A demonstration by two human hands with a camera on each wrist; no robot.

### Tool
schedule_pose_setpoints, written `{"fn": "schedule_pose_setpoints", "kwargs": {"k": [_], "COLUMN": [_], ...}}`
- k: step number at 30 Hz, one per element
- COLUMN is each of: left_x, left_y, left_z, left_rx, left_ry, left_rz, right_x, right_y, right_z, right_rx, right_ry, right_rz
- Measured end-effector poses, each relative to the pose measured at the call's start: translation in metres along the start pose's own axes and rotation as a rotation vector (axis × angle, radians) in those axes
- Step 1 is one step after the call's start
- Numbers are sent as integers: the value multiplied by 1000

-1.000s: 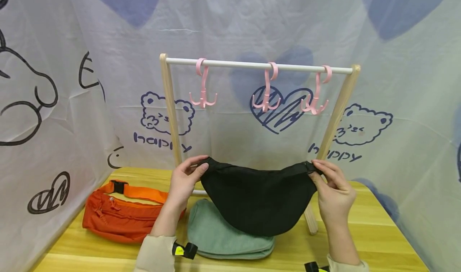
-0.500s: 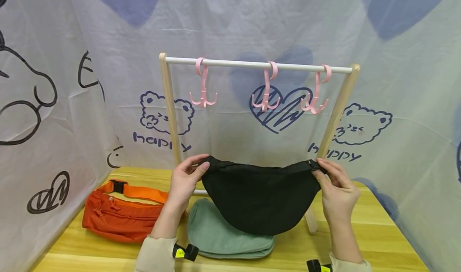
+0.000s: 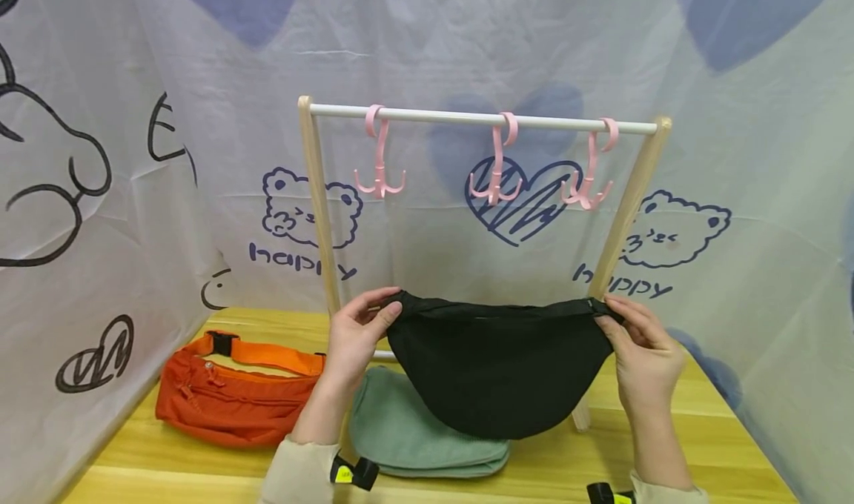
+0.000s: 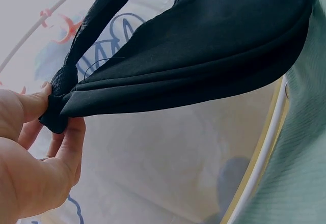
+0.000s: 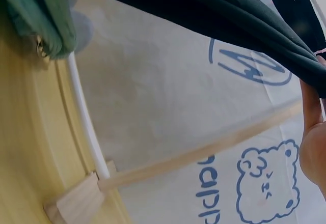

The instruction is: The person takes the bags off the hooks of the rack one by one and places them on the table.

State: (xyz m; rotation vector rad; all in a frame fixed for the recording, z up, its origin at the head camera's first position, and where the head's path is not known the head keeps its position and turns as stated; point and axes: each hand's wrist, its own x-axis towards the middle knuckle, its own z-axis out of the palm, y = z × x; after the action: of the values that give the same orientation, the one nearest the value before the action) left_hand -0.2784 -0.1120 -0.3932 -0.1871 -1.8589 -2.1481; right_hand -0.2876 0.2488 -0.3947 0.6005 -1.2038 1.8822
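A black waist bag (image 3: 500, 370) hangs stretched between both hands above the table in the head view. My left hand (image 3: 356, 337) pinches its left end between thumb and fingers; in the left wrist view the strap (image 4: 84, 33) leaves the bag at that pinched corner. The right end is pinched by my right hand (image 3: 647, 356), which shows only partly at the edge of the right wrist view. Below and partly behind the black bag lies a green corduroy bag (image 3: 427, 437). To the left of my left forearm, an orange waist bag (image 3: 233, 400) with a black buckle lies on the table.
Behind the bags stands a rack with wooden legs and a white rail (image 3: 440, 117). Three pink hooks hang from it: a left hook (image 3: 379, 156), a middle hook (image 3: 497, 163) and a right hook (image 3: 590, 167). A printed cloth (image 3: 427, 30) encloses the wooden table (image 3: 720, 445).
Both hands have moved slightly right with the black bag. The right hand has moved farther, so the bag's top edge is pulled wider. The other bags lie where they were.
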Motion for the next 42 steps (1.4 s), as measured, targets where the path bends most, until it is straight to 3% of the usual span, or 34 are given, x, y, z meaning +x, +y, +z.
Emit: {"fn": "schedule_pose_setpoints", "kwargs": {"k": [9, 17, 24, 30, 37, 42], "left_x": [-4, -8, -9, -10, -13, -17], "left_y": [-4, -7, -12, -14, -19, -25], "left_z": [15, 33, 53, 71, 95, 111], "left_rx": [-18, -45, -77, -104, -123, -151], "left_ry": [-31, -53, -60, -73, -70, -50], "left_rz": [-7, -19, -31, -48, -77, -96], "right_x": [9, 17, 27, 36, 46, 51], "right_y": [-6, -13, -20, -22, -29, -32], "right_z": [-18, -35, -51, -67, -84, -96], "right_rx": [-160, -173, -245, -233, -391, -416], "right_ry": [21, 7, 27, -4, 26, 34], "right_rz": [33, 56, 113, 80, 142, 169]}}
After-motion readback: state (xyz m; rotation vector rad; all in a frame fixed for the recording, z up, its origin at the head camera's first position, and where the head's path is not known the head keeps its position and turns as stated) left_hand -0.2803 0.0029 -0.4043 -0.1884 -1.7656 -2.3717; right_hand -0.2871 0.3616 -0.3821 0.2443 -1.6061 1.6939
